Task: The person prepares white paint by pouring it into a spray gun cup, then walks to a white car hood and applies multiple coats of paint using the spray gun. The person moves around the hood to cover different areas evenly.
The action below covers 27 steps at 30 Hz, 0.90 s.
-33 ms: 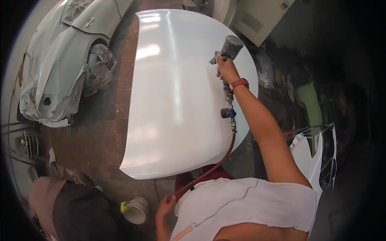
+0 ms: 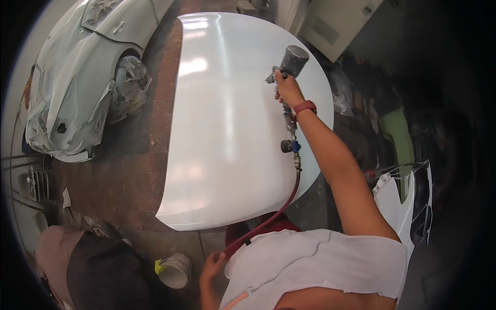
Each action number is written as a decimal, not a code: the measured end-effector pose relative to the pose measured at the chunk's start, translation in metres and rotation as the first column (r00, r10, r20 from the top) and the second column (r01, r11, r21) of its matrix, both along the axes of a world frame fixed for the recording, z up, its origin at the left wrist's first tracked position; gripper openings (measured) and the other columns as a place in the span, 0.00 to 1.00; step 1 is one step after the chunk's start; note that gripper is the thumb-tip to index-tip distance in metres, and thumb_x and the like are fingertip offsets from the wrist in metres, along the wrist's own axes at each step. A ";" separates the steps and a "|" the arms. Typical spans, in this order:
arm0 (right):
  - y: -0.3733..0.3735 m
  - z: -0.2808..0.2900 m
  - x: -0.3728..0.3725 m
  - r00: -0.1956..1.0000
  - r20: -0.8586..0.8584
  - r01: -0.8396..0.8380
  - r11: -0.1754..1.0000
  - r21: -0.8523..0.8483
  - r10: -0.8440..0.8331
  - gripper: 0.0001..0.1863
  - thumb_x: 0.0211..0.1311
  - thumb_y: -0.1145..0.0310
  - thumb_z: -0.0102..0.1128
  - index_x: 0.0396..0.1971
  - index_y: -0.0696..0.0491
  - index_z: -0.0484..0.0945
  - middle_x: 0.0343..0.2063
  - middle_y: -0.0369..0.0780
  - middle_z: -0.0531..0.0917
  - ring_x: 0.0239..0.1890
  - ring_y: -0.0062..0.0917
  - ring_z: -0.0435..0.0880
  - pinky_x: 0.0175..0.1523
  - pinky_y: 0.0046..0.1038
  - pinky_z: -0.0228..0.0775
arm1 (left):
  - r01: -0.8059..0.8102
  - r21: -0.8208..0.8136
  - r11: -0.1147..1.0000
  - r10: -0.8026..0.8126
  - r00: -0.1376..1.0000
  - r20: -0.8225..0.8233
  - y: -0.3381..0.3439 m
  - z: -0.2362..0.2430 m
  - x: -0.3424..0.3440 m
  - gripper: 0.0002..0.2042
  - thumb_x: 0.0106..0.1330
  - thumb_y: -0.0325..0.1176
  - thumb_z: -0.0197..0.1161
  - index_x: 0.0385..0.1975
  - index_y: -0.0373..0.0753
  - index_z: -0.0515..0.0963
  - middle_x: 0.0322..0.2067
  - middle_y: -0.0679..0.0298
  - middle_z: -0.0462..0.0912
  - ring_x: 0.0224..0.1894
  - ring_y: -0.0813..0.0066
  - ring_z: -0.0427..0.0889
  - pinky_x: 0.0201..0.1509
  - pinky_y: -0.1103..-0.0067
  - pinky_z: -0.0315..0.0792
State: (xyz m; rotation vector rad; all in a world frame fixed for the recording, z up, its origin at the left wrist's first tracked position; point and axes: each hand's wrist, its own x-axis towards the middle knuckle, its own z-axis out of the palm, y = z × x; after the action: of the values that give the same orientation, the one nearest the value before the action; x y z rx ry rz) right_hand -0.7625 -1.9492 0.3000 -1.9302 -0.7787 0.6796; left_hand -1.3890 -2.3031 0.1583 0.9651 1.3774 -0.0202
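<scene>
My right hand (image 2: 288, 89) is wrapped round the grip of a spray gun (image 2: 274, 76) with a dark grey cup (image 2: 295, 59) on top. The gun is held over the far right part of a glossy white car hood (image 2: 222, 129), its nozzle toward the left. Below the grip hang a small round gauge (image 2: 287, 146) and a blue valve fitting. From there a dark red air hose (image 2: 281, 211) curves down across the hood's near edge to my waist. My left hand (image 2: 213, 262) is closed round this hose, beside my white shirt.
A pale car body (image 2: 82, 77) with a plastic-wrapped wheel (image 2: 132, 80) stands at the left. A bucket (image 2: 176, 274) with a yellow-green cloth sits at the near left, beside a dark covered shape (image 2: 103, 268). White and green body panels (image 2: 399, 134) are at the right, a cabinet (image 2: 336, 26) at the back.
My right hand and the spray gun have shifted slightly left over the hood. My left hand stays on the hose.
</scene>
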 end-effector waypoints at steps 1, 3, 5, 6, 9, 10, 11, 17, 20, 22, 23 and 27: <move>0.014 0.005 -0.026 1.000 -0.017 -0.021 1.000 0.008 0.021 0.32 0.81 0.44 0.53 0.31 0.61 0.80 0.17 0.40 0.81 0.16 0.28 0.84 0.20 0.30 0.75 | -0.005 0.022 1.000 0.005 1.000 -0.020 -0.001 -0.006 -0.017 0.26 0.79 0.49 0.67 0.61 0.32 0.80 0.53 0.53 0.89 0.56 0.64 0.86 0.63 0.67 0.78; 0.041 0.014 -0.071 0.997 -0.031 -0.068 0.997 0.025 0.069 0.30 0.81 0.44 0.52 0.32 0.60 0.79 0.18 0.38 0.80 0.15 0.25 0.83 0.19 0.28 0.73 | -0.039 0.030 0.999 0.040 0.997 -0.059 -0.003 -0.016 -0.045 0.25 0.79 0.49 0.67 0.61 0.32 0.80 0.53 0.53 0.89 0.57 0.65 0.86 0.63 0.67 0.78; 0.075 0.021 -0.107 0.993 -0.020 -0.116 0.992 0.041 0.117 0.30 0.81 0.44 0.52 0.33 0.60 0.79 0.18 0.38 0.80 0.16 0.25 0.84 0.19 0.28 0.74 | -0.079 0.054 0.995 0.084 0.993 -0.081 0.005 -0.026 -0.059 0.25 0.79 0.49 0.67 0.60 0.32 0.81 0.52 0.54 0.89 0.56 0.66 0.86 0.62 0.68 0.78; 0.089 0.023 -0.125 0.992 -0.019 -0.122 0.992 0.025 0.123 0.30 0.81 0.44 0.52 0.34 0.60 0.80 0.19 0.39 0.81 0.17 0.27 0.85 0.20 0.30 0.75 | -0.103 0.068 0.992 0.108 0.991 -0.081 0.005 -0.022 -0.070 0.25 0.78 0.49 0.67 0.60 0.32 0.81 0.51 0.55 0.89 0.55 0.67 0.86 0.60 0.69 0.78; 0.127 0.028 -0.173 0.987 -0.012 -0.162 0.986 0.023 0.162 0.31 0.81 0.44 0.50 0.37 0.61 0.83 0.20 0.42 0.84 0.18 0.30 0.88 0.22 0.33 0.80 | -0.148 0.071 0.986 0.155 0.982 -0.111 0.010 -0.009 -0.089 0.25 0.78 0.50 0.67 0.60 0.32 0.81 0.45 0.59 0.89 0.48 0.72 0.86 0.54 0.72 0.78; 0.138 0.030 -0.187 0.983 -0.021 -0.183 0.982 0.039 0.184 0.31 0.81 0.44 0.50 0.36 0.61 0.83 0.20 0.42 0.84 0.18 0.30 0.88 0.22 0.33 0.80 | -0.155 0.058 0.986 0.162 0.977 -0.135 0.011 -0.004 -0.094 0.25 0.78 0.50 0.67 0.60 0.33 0.81 0.43 0.60 0.89 0.46 0.73 0.85 0.52 0.73 0.78; 0.148 0.032 -0.199 0.980 -0.029 -0.195 0.980 0.046 0.196 0.31 0.80 0.45 0.50 0.36 0.61 0.83 0.20 0.42 0.84 0.18 0.30 0.88 0.22 0.33 0.80 | -0.179 0.060 0.982 0.185 0.975 -0.123 0.013 0.001 -0.097 0.25 0.79 0.50 0.66 0.60 0.33 0.81 0.42 0.62 0.88 0.44 0.74 0.84 0.50 0.74 0.78; 0.179 0.038 -0.229 0.947 -0.174 -0.246 0.959 0.143 0.269 0.32 0.81 0.44 0.51 0.30 0.60 0.79 0.20 0.41 0.83 0.18 0.29 0.87 0.22 0.30 0.77 | -0.266 0.035 0.963 0.268 0.952 -0.146 0.012 0.016 -0.100 0.26 0.79 0.52 0.67 0.60 0.33 0.81 0.39 0.65 0.87 0.40 0.77 0.82 0.47 0.76 0.77; 0.178 0.036 -0.207 0.968 -0.133 -0.200 0.974 0.102 0.213 0.32 0.81 0.43 0.51 0.29 0.59 0.79 0.20 0.41 0.83 0.17 0.29 0.87 0.22 0.31 0.77 | -0.249 0.025 0.968 0.250 0.955 -0.159 0.015 0.017 -0.094 0.26 0.78 0.52 0.67 0.61 0.34 0.81 0.39 0.64 0.87 0.41 0.77 0.83 0.47 0.76 0.77; 0.167 0.031 -0.180 0.981 -0.092 -0.164 0.984 0.073 0.171 0.33 0.81 0.42 0.52 0.29 0.60 0.78 0.18 0.40 0.81 0.16 0.28 0.86 0.21 0.31 0.76 | -0.227 0.033 0.973 0.230 0.964 -0.136 0.017 0.016 -0.085 0.27 0.78 0.53 0.66 0.61 0.34 0.81 0.40 0.63 0.88 0.42 0.76 0.83 0.48 0.76 0.77; 0.157 0.029 -0.163 0.988 -0.053 -0.143 0.988 0.060 0.146 0.33 0.80 0.42 0.51 0.29 0.60 0.79 0.18 0.41 0.82 0.17 0.30 0.86 0.21 0.32 0.77 | -0.189 0.024 0.982 0.190 0.973 -0.134 0.018 0.014 -0.078 0.27 0.78 0.53 0.67 0.61 0.34 0.81 0.41 0.61 0.88 0.43 0.75 0.84 0.49 0.76 0.77; 0.100 0.021 -0.075 0.997 0.027 -0.076 0.997 0.018 0.076 0.32 0.81 0.42 0.51 0.33 0.60 0.81 0.18 0.40 0.81 0.17 0.30 0.87 0.21 0.32 0.77 | -0.061 0.010 0.998 0.062 0.994 -0.094 0.027 0.008 -0.032 0.27 0.78 0.53 0.67 0.62 0.34 0.81 0.47 0.55 0.90 0.49 0.69 0.86 0.56 0.73 0.78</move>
State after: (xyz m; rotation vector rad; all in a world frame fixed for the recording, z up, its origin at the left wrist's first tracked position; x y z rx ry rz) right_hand -0.8372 -1.8490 0.3211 -1.9033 -0.8757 0.6918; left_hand -1.4207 -2.2761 0.1659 0.9365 1.4944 -0.0146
